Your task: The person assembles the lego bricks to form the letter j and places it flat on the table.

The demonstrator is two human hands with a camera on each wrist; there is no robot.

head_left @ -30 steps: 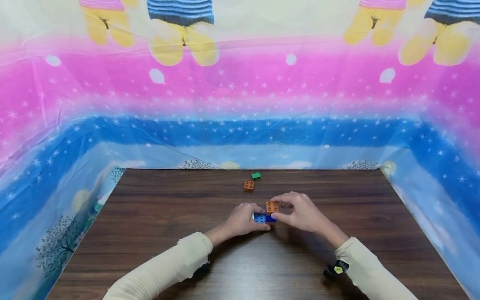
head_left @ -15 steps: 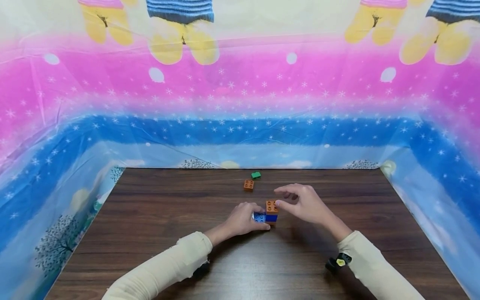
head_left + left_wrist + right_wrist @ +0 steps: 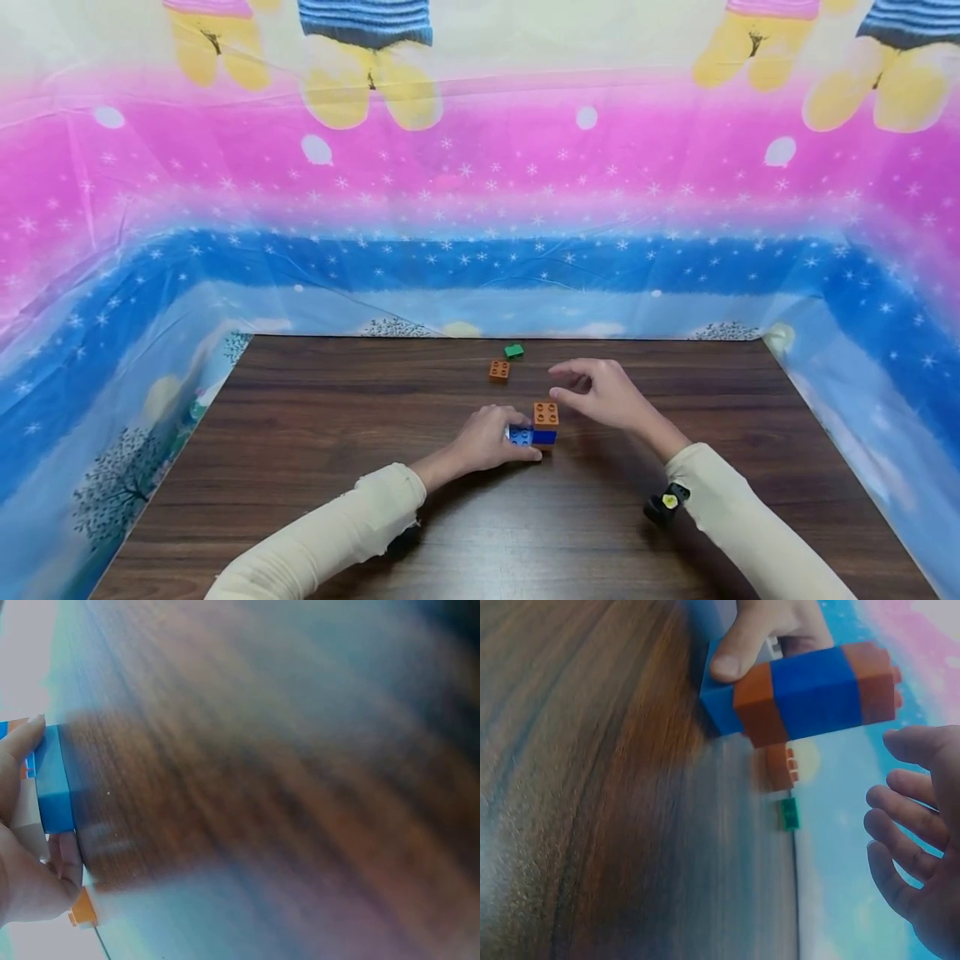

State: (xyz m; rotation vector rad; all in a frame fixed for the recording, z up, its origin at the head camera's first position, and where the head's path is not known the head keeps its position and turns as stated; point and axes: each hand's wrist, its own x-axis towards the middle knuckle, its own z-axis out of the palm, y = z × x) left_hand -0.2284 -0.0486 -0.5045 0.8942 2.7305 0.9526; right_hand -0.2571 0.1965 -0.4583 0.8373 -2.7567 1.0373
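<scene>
My left hand (image 3: 489, 438) holds a small build of toy bricks on the table, thumb on its near side. A light blue brick (image 3: 721, 705) lies at the bottom. On it stands a column: an orange brick (image 3: 761, 705), a dark blue brick (image 3: 816, 688), then another orange brick (image 3: 546, 414) on top with its studs showing. A whitish piece (image 3: 28, 814) sits beside the column, partly covered by the left hand. My right hand (image 3: 607, 395) hovers just beyond and right of the column, fingers spread and loosely bent, touching nothing.
A loose orange brick (image 3: 499, 372) lies behind the build, and a green brick (image 3: 513, 352) sits farther back near the rear edge of the dark wooden table (image 3: 322, 417). A printed cloth (image 3: 480, 267) hangs along the back and sides.
My right hand has let go of the upper orange brick and moved up and away from it. That brick stays on the dark blue one. The left hand has kept its place.
</scene>
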